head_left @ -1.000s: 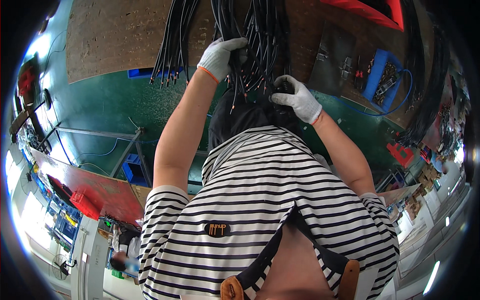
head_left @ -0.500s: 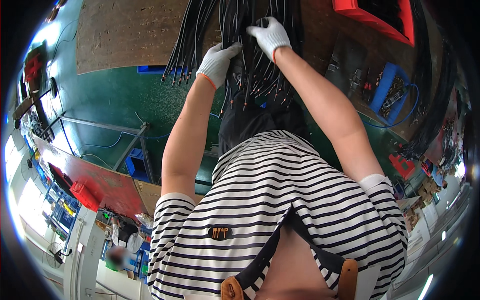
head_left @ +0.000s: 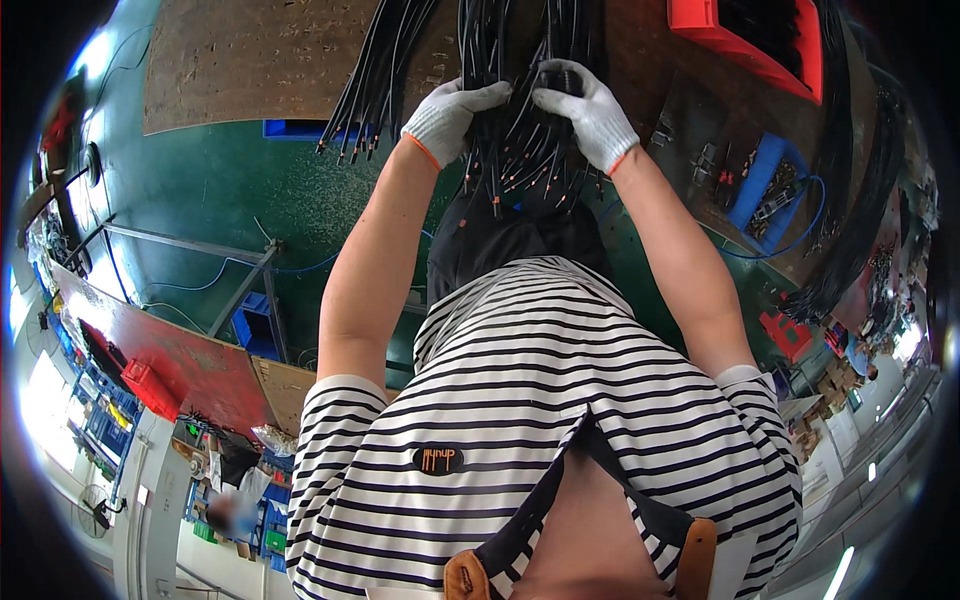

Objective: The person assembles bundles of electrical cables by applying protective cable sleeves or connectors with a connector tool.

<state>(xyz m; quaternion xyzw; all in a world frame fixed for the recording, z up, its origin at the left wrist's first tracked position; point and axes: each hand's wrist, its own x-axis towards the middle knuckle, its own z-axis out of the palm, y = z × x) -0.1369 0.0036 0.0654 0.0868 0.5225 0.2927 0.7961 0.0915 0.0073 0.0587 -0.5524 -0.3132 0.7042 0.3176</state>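
Note:
Many long black cables (head_left: 482, 45) with bare copper ends hang over the near edge of the brown worktable (head_left: 250, 60), toward my lap. My left hand (head_left: 452, 116), in a white knit glove with an orange cuff, is closed around the left bundle, its thumb lying across the front. On the right side of the cables, my right hand (head_left: 594, 112), gloved alike, curls thumb and fingers about some strands; its fingertips are partly hidden among them. Another group of black cables (head_left: 362, 100) lies apart, left of my left hand.
At the far right stands a red bin (head_left: 745, 45) holding black parts. A blue tray (head_left: 765, 190) of small metal parts sits nearer, with a blue hose beside it. More black cables (head_left: 868, 200) run along the right. A metal frame (head_left: 190, 240) stands on the green floor at left.
My right hand has come nearer and to the right, down along the cables. My left hand has shifted slightly right, and the cables between the hands have spread a little.

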